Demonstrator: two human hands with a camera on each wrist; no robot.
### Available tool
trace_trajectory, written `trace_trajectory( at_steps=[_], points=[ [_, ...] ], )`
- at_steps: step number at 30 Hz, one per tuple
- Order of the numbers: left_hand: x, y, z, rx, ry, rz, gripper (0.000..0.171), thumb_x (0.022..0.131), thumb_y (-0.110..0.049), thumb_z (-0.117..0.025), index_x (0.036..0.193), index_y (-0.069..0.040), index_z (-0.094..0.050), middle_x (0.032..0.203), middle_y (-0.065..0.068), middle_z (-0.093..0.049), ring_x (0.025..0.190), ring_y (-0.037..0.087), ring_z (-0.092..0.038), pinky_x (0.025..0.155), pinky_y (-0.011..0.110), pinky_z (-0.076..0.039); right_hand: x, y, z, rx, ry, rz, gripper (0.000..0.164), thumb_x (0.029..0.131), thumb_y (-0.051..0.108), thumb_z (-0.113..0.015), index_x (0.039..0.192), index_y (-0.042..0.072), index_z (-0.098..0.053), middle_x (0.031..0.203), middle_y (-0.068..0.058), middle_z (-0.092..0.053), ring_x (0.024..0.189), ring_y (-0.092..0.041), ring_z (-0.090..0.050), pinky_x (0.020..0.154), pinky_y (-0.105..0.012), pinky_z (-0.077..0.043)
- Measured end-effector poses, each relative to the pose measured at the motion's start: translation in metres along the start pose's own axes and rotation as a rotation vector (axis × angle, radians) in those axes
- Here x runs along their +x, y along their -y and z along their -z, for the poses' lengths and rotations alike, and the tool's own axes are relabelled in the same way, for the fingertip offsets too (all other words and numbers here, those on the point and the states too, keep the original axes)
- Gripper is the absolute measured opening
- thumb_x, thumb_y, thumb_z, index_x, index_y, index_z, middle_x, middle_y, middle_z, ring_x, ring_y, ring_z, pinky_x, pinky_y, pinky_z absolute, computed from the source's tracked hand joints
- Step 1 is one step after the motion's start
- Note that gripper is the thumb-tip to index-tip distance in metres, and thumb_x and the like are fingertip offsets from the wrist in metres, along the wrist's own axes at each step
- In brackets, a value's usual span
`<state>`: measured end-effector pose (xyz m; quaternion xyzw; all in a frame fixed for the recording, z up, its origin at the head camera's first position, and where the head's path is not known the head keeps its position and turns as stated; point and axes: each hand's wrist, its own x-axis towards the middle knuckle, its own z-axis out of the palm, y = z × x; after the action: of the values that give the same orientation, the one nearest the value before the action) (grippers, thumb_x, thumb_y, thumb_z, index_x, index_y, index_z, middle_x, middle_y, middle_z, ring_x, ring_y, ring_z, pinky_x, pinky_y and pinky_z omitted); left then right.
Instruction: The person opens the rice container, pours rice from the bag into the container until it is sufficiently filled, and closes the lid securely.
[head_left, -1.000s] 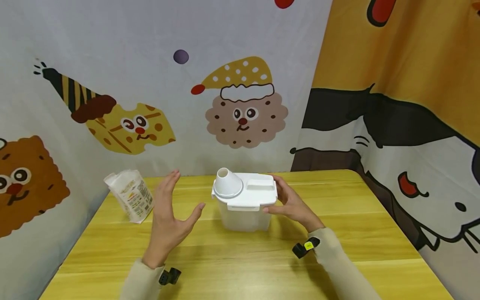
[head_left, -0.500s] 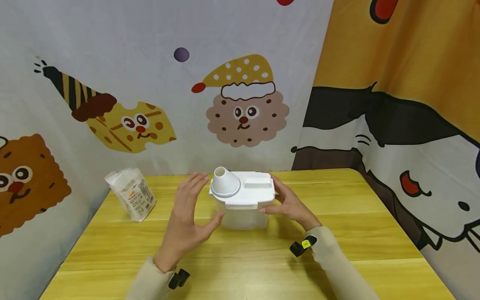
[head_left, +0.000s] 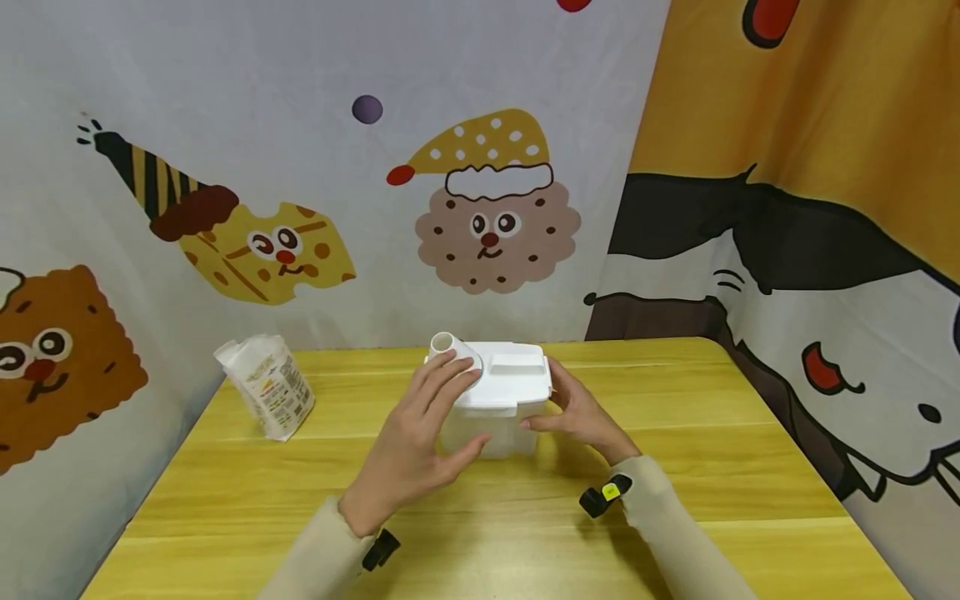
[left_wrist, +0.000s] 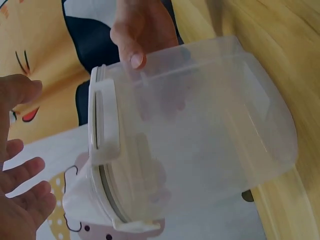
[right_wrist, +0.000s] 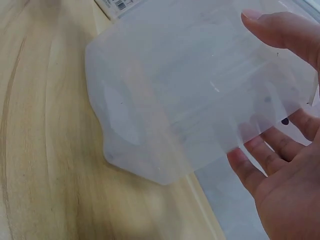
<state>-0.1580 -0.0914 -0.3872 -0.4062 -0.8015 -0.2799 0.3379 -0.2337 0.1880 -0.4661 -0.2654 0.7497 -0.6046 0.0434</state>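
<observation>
A translucent plastic storage container (head_left: 498, 435) stands on the table, fitted with a white lid (head_left: 517, 386) that has side clips and a raised bar. Rising from the lid's left part is a white cone-shaped spout (head_left: 444, 342). My right hand (head_left: 588, 421) grips the container's right side, thumb on the front wall and fingers round the back, as the right wrist view also shows. Over the lid's left part hovers my left hand (head_left: 412, 446), its fingers spread in front of the spout. In the left wrist view those fingertips (left_wrist: 46, 200) are apart from the lid.
A white printed packet (head_left: 270, 390) stands at the back left of the wooden table (head_left: 225, 517). Directly behind the table hangs a cartoon-printed cloth (head_left: 315, 67). Each wrist carries a small black camera.
My left hand has moved right, from beside the packet to above the container's lid, partly covering the spout. The right hand has kept its grip; the container has hardly moved.
</observation>
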Motion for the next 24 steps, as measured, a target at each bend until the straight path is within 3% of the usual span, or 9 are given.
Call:
trace_trajectory(
  at_steps=[10,24],
  points=[
    [0.006,-0.005,-0.012,0.093,0.129,-0.067,0.063,0.083,-0.024,-0.085,0.137,-0.005,-0.058,0.14,0.015,-0.059,0.137,0.034,-0.051,0.113,0.04,-0.048,0.005,-0.007,-0.003,-0.001,-0.017,-0.001,0.093,0.078,0.006,-0.088,0.155,0.024,-0.039,0.151,-0.003,-0.05,0.132,-0.018,-0.053,0.115,-0.06,-0.038],
    [0.014,-0.003,-0.026,0.271,0.246,-0.106,0.053,0.08,-0.024,-0.086,0.126,-0.007,-0.065,0.125,0.006,-0.067,0.118,0.023,-0.059,0.105,0.032,-0.051,0.013,-0.008,-0.005,0.009,0.01,-0.043,0.094,0.079,0.011,-0.088,0.156,0.026,-0.038,0.154,-0.004,-0.048,0.138,-0.034,-0.05,0.115,-0.063,-0.037]
  ],
)
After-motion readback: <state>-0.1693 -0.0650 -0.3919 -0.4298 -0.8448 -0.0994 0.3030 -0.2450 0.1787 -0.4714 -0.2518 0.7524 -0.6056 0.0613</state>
